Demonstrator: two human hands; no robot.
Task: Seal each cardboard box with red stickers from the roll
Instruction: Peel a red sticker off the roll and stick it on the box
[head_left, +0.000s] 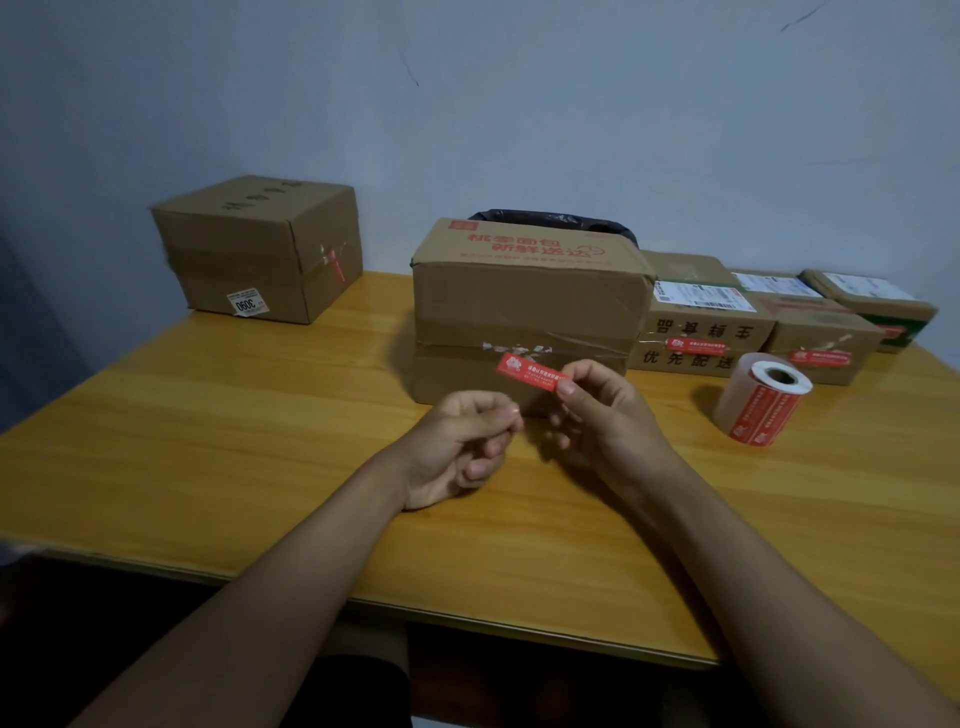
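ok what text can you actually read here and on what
"桃李面包 新鲜送达": red print on top of the big middle cardboard box.
"优先配送": black print on the cardboard box right of it.
"3090", upside down: white label on the far left cardboard box.
Red sticker in the right hand, sticker roll, shipping labels: too small.

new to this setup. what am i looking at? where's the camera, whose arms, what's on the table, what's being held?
There is no machine here: a person works bare-handed, and the single picture comes from a camera on their head, looking forward and down. The right hand pinches one end of a red sticker. The left hand is curled beside it; whether it holds anything is unclear. On the wooden table stand a big cardboard box right behind the sticker, one box far left, smaller boxes to the right, and the sticker roll.
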